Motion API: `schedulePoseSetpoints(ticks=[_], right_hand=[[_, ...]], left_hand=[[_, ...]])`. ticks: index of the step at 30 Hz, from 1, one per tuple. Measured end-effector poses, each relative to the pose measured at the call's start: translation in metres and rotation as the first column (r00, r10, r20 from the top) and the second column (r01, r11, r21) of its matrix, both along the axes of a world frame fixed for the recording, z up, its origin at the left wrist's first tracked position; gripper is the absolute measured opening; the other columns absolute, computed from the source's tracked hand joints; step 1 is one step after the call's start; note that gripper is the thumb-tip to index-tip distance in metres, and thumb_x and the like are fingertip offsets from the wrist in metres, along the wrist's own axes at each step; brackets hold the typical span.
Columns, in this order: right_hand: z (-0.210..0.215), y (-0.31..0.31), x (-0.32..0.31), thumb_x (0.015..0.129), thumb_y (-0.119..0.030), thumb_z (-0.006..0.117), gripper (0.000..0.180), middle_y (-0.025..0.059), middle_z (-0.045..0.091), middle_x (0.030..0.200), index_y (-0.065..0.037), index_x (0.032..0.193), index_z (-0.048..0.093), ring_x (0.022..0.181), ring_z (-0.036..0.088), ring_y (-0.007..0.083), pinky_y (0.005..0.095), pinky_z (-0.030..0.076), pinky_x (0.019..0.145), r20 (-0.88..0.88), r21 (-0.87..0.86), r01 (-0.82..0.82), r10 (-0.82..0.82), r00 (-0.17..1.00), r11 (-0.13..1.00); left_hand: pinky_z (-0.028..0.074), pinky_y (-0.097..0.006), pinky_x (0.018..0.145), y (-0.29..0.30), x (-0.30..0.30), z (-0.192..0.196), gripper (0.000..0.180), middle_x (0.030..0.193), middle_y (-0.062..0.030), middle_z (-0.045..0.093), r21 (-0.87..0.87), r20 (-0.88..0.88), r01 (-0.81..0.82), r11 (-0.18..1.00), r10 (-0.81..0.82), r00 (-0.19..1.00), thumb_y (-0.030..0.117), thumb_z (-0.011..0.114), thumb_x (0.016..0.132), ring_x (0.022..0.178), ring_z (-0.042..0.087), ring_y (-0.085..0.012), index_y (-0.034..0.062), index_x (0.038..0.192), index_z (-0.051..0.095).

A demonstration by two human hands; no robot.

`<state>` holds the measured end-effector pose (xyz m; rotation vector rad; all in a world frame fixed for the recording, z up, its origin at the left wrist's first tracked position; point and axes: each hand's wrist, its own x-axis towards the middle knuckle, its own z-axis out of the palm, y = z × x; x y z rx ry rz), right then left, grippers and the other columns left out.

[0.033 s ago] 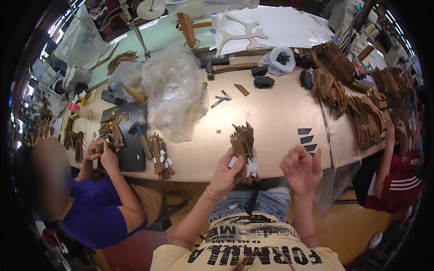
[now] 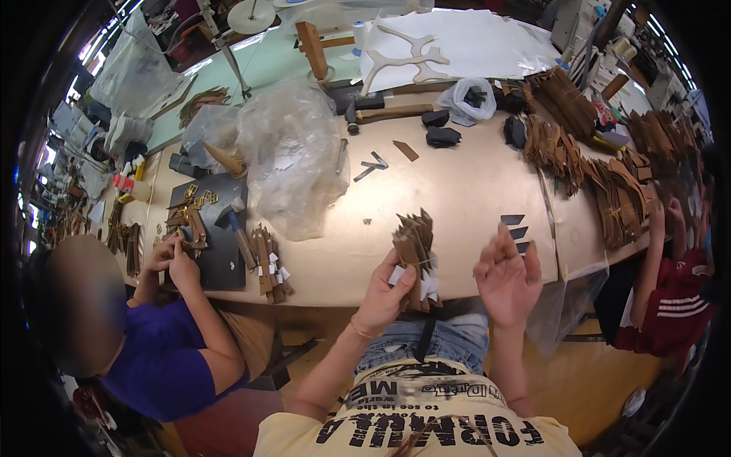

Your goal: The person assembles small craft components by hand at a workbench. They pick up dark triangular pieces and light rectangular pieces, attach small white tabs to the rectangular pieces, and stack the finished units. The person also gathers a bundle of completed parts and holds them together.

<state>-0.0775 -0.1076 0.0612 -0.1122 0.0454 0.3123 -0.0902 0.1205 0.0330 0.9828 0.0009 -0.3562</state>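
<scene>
Near the table's front edge, my left hand (image 2: 383, 295) grips a bundle of brown leather-like strips (image 2: 414, 245) with pointed ends. A thin band goes round the bundle, and white pieces show at its lower end. My right hand (image 2: 509, 280) is raised to the right of it, palm showing, fingers partly spread, with nothing in it. Just beyond its fingertips, several slanted black strips (image 2: 513, 233) lie in a column on the tabletop (image 2: 449, 199).
A co-worker in purple (image 2: 171, 354) handles small parts at left, beside a hammer (image 2: 238, 228) and another bundle (image 2: 266, 263). Clear plastic bags (image 2: 288, 164) lie beyond. Stacked brown strips (image 2: 618, 202) are at right, near a person in maroon (image 2: 670, 305). A second hammer (image 2: 392, 113) lies at the back.
The bundle in my left hand has shifted slightly to the right. My right hand's fingers have straightened and lifted a little.
</scene>
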Motion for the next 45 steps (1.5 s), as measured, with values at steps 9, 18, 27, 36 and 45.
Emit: schedulePoseSetpoints(ticks=[9, 18, 27, 36, 45], right_hand=[[-0.024, 0.051, 0.015, 0.090, -0.020, 0.074, 0.069, 0.0183, 0.058, 0.136, 0.004, 0.146, 0.041, 0.122, 0.059, 0.0234, 0.0333, 0.045, 0.104, 0.320, -0.798, 0.339, -0.125, 0.939, 0.498], [0.016, 0.014, 0.021, 0.056, -0.039, 0.097, 0.100, 0.0103, 0.057, 0.128, -0.003, 0.136, 0.049, 0.115, 0.057, 0.0197, 0.0327, 0.049, 0.095, 0.330, -0.922, 0.126, 0.572, 0.750, 0.367], [0.061, 0.046, 0.004, 0.059, -0.004, 0.065, 0.017, 0.0036, 0.060, 0.079, -0.010, 0.074, 0.059, 0.083, 0.059, 0.0241, 0.0430, 0.036, 0.096, 0.543, -0.575, 0.766, 0.566, 0.621, -0.288], [0.011, 0.021, 0.006, 0.074, -0.001, 0.065, 0.014, 0.0073, 0.065, 0.087, -0.005, 0.087, 0.064, 0.089, 0.061, 0.0261, 0.0364, 0.039, 0.090, 0.447, -0.641, 0.591, 0.387, 0.806, -0.490], [-0.033, 0.001, -0.017, 0.086, -0.011, 0.065, 0.010, 0.0072, 0.067, 0.093, -0.009, 0.096, 0.068, 0.094, 0.063, 0.0257, 0.0407, 0.040, 0.093, 0.322, -0.589, 0.506, 0.391, 0.862, -0.630]], left_hand=[[0.044, -0.029, 0.097, -0.008, -0.008, 0.011, 0.046, 0.123, -0.0060, 0.058, 0.117, 0.122, 0.106, 0.987, -0.120, 0.985, 0.020, 0.062, 0.099, 0.109, 0.054, -0.0123, 0.0010, 0.137, 0.045], [0.043, -0.034, 0.101, 0.007, 0.006, 0.002, 0.048, 0.126, -0.0144, 0.060, 0.427, 0.305, 0.274, 0.862, -0.423, 0.853, 0.020, 0.064, 0.096, 0.120, 0.055, -0.0210, -0.0029, 0.135, 0.047], [0.052, -0.038, 0.073, 0.002, -0.008, 0.000, 0.043, 0.105, -0.0200, 0.067, 0.578, 0.213, 0.073, 0.813, -0.237, 0.948, 0.008, 0.068, 0.088, 0.087, 0.067, -0.0303, 0.0024, 0.124, 0.044], [0.051, -0.048, 0.082, 0.110, -0.014, -0.038, 0.046, 0.104, -0.0304, 0.065, 0.901, 0.343, -0.416, 0.122, 0.387, 0.856, 0.017, 0.068, 0.088, 0.094, 0.066, -0.0447, -0.0002, 0.124, 0.044], [0.050, -0.053, 0.083, 0.141, -0.006, -0.059, 0.050, 0.114, -0.0239, 0.058, 0.845, 0.437, -0.293, -0.447, 0.261, 0.861, 0.032, 0.069, 0.085, 0.097, 0.061, -0.0451, 0.0026, 0.122, 0.052]])
